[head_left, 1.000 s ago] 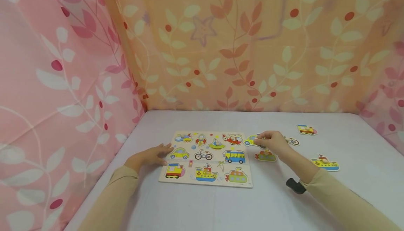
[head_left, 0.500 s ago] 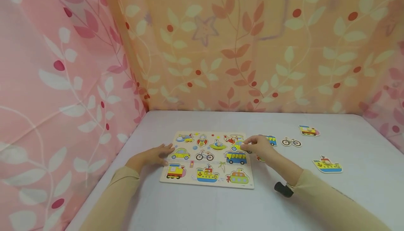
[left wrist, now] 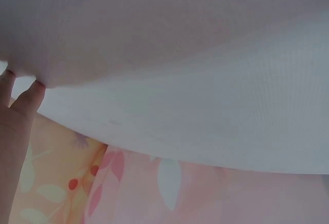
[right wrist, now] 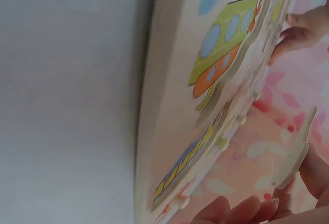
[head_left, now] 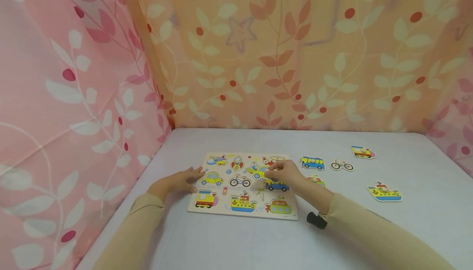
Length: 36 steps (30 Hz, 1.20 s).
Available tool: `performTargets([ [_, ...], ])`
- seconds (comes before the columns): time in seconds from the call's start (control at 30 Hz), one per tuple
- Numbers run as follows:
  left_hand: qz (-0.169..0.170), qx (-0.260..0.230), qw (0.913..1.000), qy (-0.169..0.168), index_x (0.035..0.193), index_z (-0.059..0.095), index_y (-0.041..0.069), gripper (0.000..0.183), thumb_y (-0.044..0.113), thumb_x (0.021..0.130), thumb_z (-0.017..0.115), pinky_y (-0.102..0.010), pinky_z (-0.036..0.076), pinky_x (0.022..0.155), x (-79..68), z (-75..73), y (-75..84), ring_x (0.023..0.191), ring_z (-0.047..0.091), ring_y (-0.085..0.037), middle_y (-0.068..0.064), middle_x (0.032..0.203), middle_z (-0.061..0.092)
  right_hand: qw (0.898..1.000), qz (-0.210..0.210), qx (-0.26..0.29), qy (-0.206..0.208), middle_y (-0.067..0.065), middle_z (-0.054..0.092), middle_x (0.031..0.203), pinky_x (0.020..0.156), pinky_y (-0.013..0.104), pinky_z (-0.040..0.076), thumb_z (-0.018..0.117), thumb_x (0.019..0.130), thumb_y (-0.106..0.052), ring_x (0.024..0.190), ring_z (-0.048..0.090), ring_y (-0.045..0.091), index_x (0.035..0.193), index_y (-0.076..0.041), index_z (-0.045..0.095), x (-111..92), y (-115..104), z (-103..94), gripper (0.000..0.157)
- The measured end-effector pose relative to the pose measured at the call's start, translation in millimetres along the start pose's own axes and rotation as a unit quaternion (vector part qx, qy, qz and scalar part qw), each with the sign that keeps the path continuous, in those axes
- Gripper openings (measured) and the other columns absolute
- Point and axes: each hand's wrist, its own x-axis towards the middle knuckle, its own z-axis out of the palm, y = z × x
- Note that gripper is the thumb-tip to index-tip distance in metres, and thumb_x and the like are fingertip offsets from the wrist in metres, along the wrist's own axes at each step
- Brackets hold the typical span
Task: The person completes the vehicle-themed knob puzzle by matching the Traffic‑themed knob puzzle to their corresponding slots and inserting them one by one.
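Observation:
A wooden puzzle board (head_left: pixel 224 204) with printed vehicles lies on the white table. My right hand (head_left: pixel 290 175) pinches a yellow car puzzle piece (head_left: pixel 260 172) above the board's upper right part, overlapping the flying saucer and bus pictures. In the right wrist view the car piece (right wrist: pixel 293 157) is seen from its pale back, tilted between thumb and fingers, clear of the board. My left hand (head_left: pixel 177 181) rests at the board's left edge, fingers spread, close to the printed car. Only two of its fingers (left wrist: pixel 31 98) show in the left wrist view.
Right of the board lie a bus piece (head_left: pixel 312 163), bicycle piece (head_left: pixel 342 165), train piece (head_left: pixel 363 152) and ship piece (head_left: pixel 384 192). A submarine piece (head_left: pixel 316 181) is partly hidden by the right arm. Knobbed pieces, including a rocket (head_left: pixel 237 163), sit along the board's top row.
My right hand has carried the car piece leftward from beside the board to over it, uncovering the bus and bicycle pieces. The left hand has stayed at the board's edge.

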Motion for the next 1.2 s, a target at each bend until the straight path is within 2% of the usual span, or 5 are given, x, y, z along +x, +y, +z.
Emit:
performTargets([
  [0.2, -0.006, -0.004, 1.0000, -0.002, 0.149, 0.040, 0.016, 0.070, 0.019, 0.087, 0.072, -0.064, 0.007, 0.112, 0.4, -1.0, -1.1, 0.147, 0.004, -0.038, -0.008, 0.160, 0.021, 1.000, -0.015, 0.012, -0.004, 0.007, 0.046, 0.091, 0.065, 0.031, 0.033, 0.078, 0.083, -0.018, 0.086, 0.042, 0.022, 0.088, -0.003, 0.069, 3, -8, 15.2, 0.017],
  [0.43, 0.005, 0.005, 1.0000, -0.002, 0.149, 0.040, 0.015, 0.070, 0.018, 0.087, 0.072, -0.063, 0.007, 0.112, 0.2, -3.4, -0.2, 0.147, 0.005, -0.038, -0.009, 0.160, 0.021, 1.000, -0.011, 0.019, -0.008, 0.007, 0.050, 0.096, 0.064, 0.029, 0.036, 0.078, 0.083, -0.016, 0.084, 0.045, 0.021, 0.087, -0.004, 0.069, 1, -17, 31.9, 0.016],
  [0.7, 0.010, 0.011, 0.9999, -0.005, 0.149, 0.039, 0.014, 0.069, 0.019, 0.088, 0.071, -0.063, 0.008, 0.113, 0.9, -1.9, -1.6, 0.147, 0.006, -0.039, -0.010, 0.160, 0.021, 0.999, -0.006, 0.026, -0.023, 0.006, 0.055, 0.090, 0.057, 0.024, 0.038, 0.079, 0.082, -0.015, 0.078, 0.050, 0.018, 0.087, -0.003, 0.067, 5, -23, 52.0, 0.017],
  [0.97, 0.012, 0.007, 0.9999, -0.003, 0.149, 0.040, 0.014, 0.069, 0.019, 0.088, 0.071, -0.062, 0.008, 0.113, -0.2, -3.6, -2.8, 0.147, 0.006, -0.038, -0.009, 0.160, 0.021, 0.999, 0.003, 0.022, -0.038, 0.007, 0.059, 0.101, 0.066, 0.025, 0.044, 0.079, 0.082, -0.016, 0.089, 0.053, 0.020, 0.088, -0.003, 0.068, 12, -32, 73.3, 0.018],
  [1.2, 0.030, 0.014, 0.9995, 0.001, 0.147, 0.042, 0.011, 0.067, 0.016, 0.087, 0.071, -0.062, 0.009, 0.113, -3.7, -3.4, -1.6, 0.146, 0.008, -0.041, -0.012, 0.159, 0.023, 0.997, 0.025, 0.043, -0.057, 0.006, 0.061, 0.090, 0.062, 0.024, 0.042, 0.078, 0.083, -0.014, 0.080, 0.053, 0.018, 0.087, -0.003, 0.066, 16, -41, 91.5, 0.016],
])
